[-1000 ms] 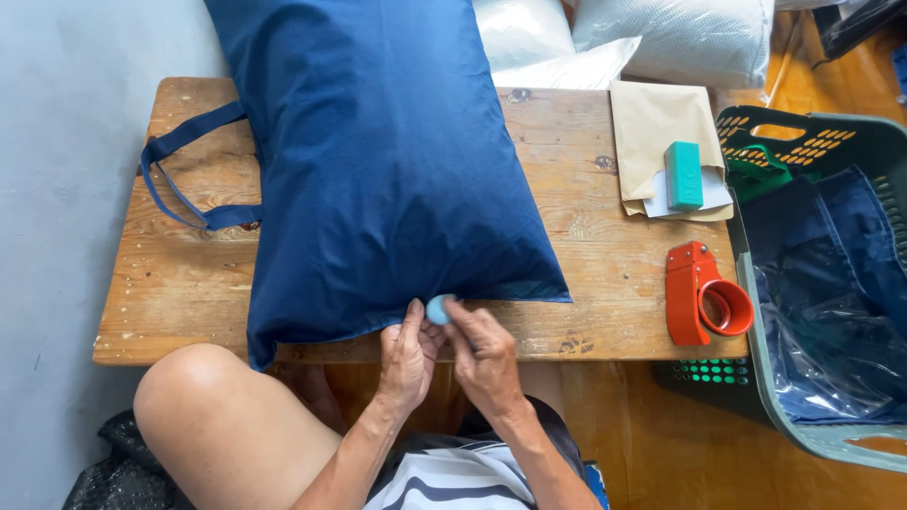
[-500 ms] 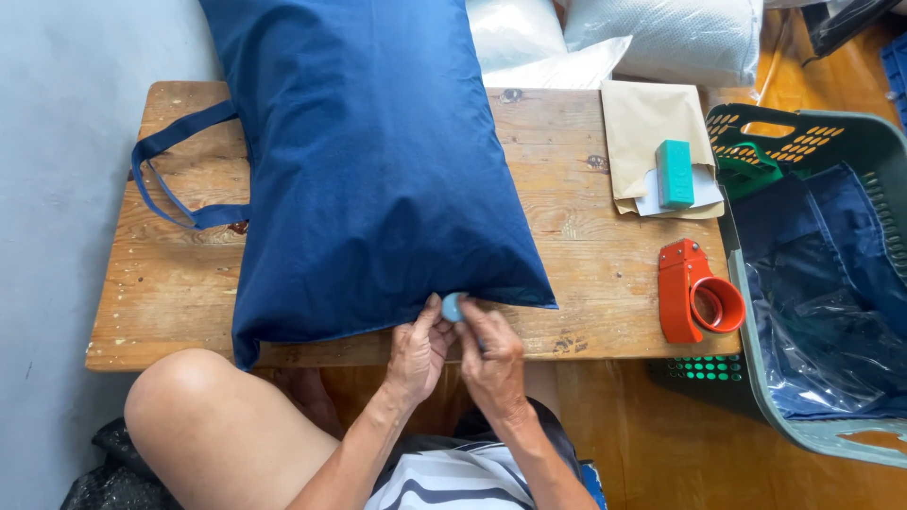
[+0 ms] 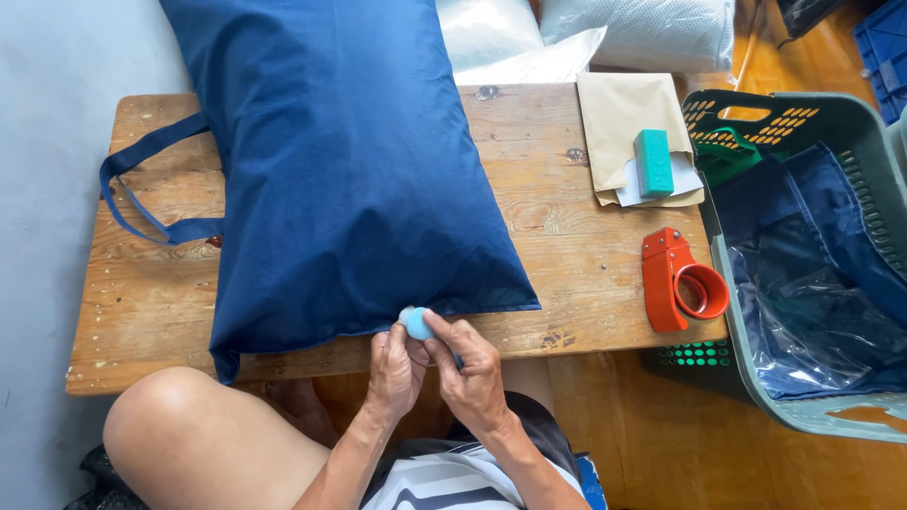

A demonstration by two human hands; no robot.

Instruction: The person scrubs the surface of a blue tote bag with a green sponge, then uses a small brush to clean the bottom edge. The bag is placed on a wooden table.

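The fingers [image 3: 436,342] of both hands close together around a small light-blue object [image 3: 416,323] at the near edge of the wooden bench [image 3: 151,312]; what the object is cannot be told, since only its rounded blue top shows above the fingertips. The left hand [image 3: 395,370] cups it from the left, the right hand [image 3: 470,370] pinches it from the right with the thumb on top, and the two hands touch each other. The object sits right against the lower hem of a large navy-blue fabric bag [image 3: 340,179], stuffed full like a pillow, which lies across the middle of the bench and runs off the far edge. The bag's dark-blue carrying strap [image 3: 142,203] loops out on the bench to the left.

On the right part of the bench, well apart from the hands, an orange tape dispenser [image 3: 682,281] stands near the front edge. Behind it lies a tan paper envelope [image 3: 624,118] with a white slip and a teal rectangular block [image 3: 653,162] on top. Beside the bench on the right stands a green plastic laundry basket [image 3: 831,118] holding dark-blue cloth wrapped in clear plastic [image 3: 822,312]. White plastic packages [image 3: 642,24] lie beyond the far edge. The person's bare knee [image 3: 179,425] shows below the bench.
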